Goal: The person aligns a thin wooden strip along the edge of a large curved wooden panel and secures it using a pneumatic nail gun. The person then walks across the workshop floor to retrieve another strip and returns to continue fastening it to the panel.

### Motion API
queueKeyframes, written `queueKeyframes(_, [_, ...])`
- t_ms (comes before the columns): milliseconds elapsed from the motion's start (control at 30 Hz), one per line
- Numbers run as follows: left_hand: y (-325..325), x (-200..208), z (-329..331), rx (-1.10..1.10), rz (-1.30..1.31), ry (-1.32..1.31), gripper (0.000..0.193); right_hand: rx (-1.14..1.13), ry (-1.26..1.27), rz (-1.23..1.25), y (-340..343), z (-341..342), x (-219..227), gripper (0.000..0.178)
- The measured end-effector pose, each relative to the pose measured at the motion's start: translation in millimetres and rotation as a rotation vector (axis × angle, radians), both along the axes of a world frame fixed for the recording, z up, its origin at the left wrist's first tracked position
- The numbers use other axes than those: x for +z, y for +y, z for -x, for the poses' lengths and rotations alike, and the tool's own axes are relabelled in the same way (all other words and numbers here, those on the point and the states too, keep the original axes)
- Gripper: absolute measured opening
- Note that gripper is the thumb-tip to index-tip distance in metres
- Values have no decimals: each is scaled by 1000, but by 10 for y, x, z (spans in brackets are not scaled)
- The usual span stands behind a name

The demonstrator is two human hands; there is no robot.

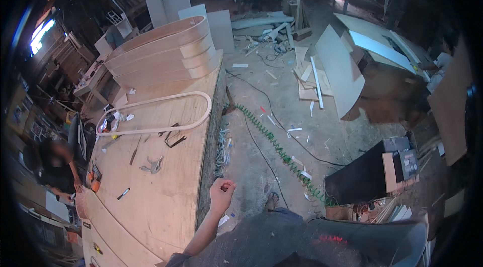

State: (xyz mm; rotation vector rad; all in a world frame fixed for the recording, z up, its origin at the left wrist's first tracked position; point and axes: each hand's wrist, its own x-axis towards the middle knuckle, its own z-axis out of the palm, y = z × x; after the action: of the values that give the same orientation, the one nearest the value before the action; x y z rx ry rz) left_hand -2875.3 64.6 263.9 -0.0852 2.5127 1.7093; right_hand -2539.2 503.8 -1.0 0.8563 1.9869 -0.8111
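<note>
L hand (pixel 221 195) by bench (pixel 173 201) edge, fingers curled, can't tell if gripping anything; R hand n/v. Grey clamp-like tool (pixel 152 165) on bench, approx 10 o'clock from L hand: prob. stiff, fairly light; best held round its middle.

A plywood workbench (pixel 173 186) bears a curved wooden shell (pixel 161 50), oblong hoop (pixel 209 106), clamp (pixel 153 165) and marker (pixel 124 193).

A green coiled hose (pixel 272 139) stretches across the littered floor (pixel 322 128) toward a black cabinet (pixel 349 179).
</note>
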Motion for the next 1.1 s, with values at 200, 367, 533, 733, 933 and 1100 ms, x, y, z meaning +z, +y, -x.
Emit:
queueKeyframes(200, [188,-392,824,179,-123,33,18,144,372,-174,1047,3169,258,28])
queueKeyframes(367, [493,-622,1974,225,-123,-127,17,-19,827,-223,1761,5995,913,30])
queueKeyframes(533, [1032,-531,3955,35,26,-4,16,-515,900,166,1837,6633,697,26])
queueKeyframes(733, [2176,57,6561,-233,50,195,21,101,80,-131,1387,5425,82,26])
queueKeyframes(933, [3046,20,8463,-275,111,193,20,-219,-155,25,1802,6049,-89,32])
queueKeyframes(1100, [3260,-1213,9226,-160,248,-82,23,-222,-2,-4,3178,8015,-307,37])
